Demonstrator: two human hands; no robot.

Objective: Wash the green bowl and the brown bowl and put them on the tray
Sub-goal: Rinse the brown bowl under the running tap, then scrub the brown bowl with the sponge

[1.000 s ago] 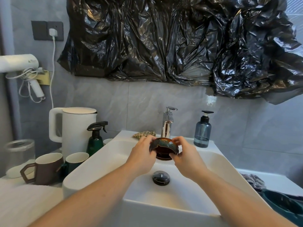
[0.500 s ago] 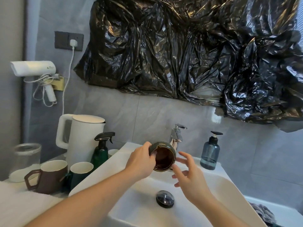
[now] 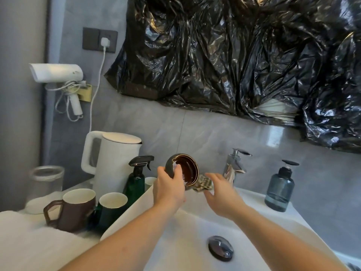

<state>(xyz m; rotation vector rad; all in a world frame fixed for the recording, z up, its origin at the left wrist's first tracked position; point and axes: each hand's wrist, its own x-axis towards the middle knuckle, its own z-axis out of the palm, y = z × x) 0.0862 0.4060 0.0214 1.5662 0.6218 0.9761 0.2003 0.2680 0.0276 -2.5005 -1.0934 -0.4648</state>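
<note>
Head view showed the left hand (image 3: 169, 190) gripping the brown bowl (image 3: 182, 171) tilted on its side at frame centre, above the sink (image 3: 254, 210). Right hand (image 3: 220, 194) reached with fingers spread over a checkered cloth (image 3: 203, 184); faucet (image 3: 233, 166) stood just right.

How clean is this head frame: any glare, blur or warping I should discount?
Head view: strong glare on the crinkled black plastic sheet and chrome tap; the clear glass jar at far left is smeared; wide-angle warping tilts the wall; the glossy brown bowl in the left hand stays readable.
</note>
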